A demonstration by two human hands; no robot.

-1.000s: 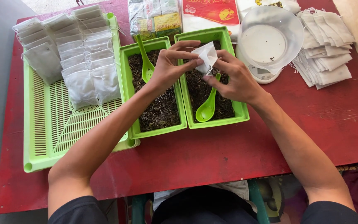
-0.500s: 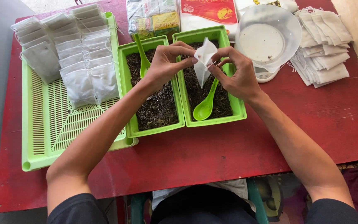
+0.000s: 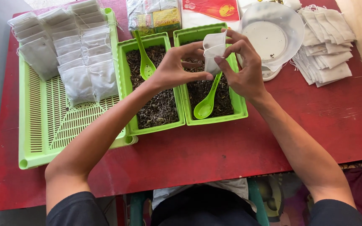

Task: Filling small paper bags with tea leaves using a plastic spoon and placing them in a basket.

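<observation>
Red worktop [image 3: 231, 146], my left hand [image 3: 174, 69] and right hand [image 3: 244, 69] both pinch the small white filter bag [image 3: 213, 54] above the right green tray [image 3: 239, 109] of loose tea: light, limp, probably tear-prone, best gripped at the mouth edges.

Red table [image 3: 239, 146] (green trays [image 3: 156, 125], scale [image 3: 273, 37])

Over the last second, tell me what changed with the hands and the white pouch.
Little changed. Both hands, left hand and right hand, kept hold of the small white pouch above the right green tray, only working their fingers on it. The green spoons, filled pouches and bowl lie as before.
</observation>
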